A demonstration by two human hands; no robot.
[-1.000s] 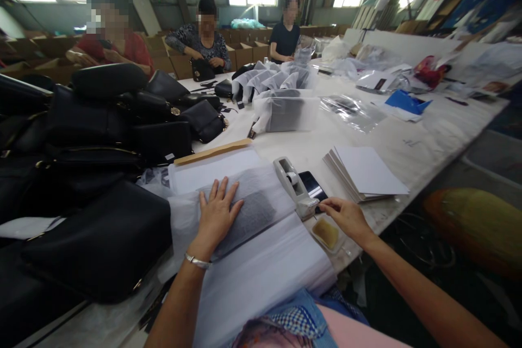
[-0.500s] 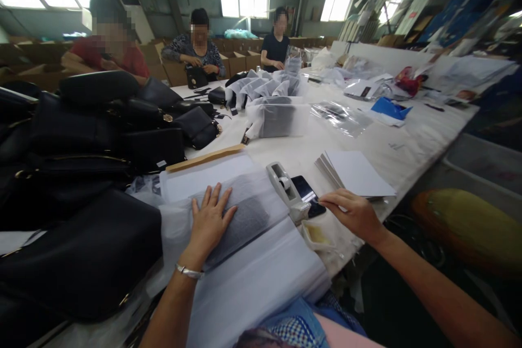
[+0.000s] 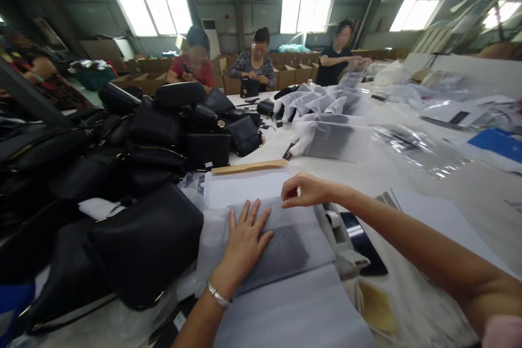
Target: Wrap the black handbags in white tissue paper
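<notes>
My left hand [image 3: 246,239] lies flat with fingers spread on a dark flat item wrapped in thin white tissue paper [image 3: 285,253]. My right hand [image 3: 306,190] is above the far part of this wrapping, thumb and fingers pinched together. Whatever they pinch, if anything, is too small to make out. More white sheets [image 3: 293,310] lie under the wrapped item on the near side. A tape dispenser [image 3: 340,239] stands just right of the wrapping, partly behind my right forearm. Left of my left hand sits a large black handbag [image 3: 150,244].
Many black bags [image 3: 159,125] are heaped on the left. A phone [image 3: 365,244], a small tray with something yellow [image 3: 377,304] and white card sheets [image 3: 444,223] lie on the right. Tissue-covered bags [image 3: 330,136] and clear plastic [image 3: 420,147] are farther back. Several people sit across the table.
My right hand has moved left from beside the tape dispenser to above the wrapped item. My left hand stays flat on it. The view has turned left.
</notes>
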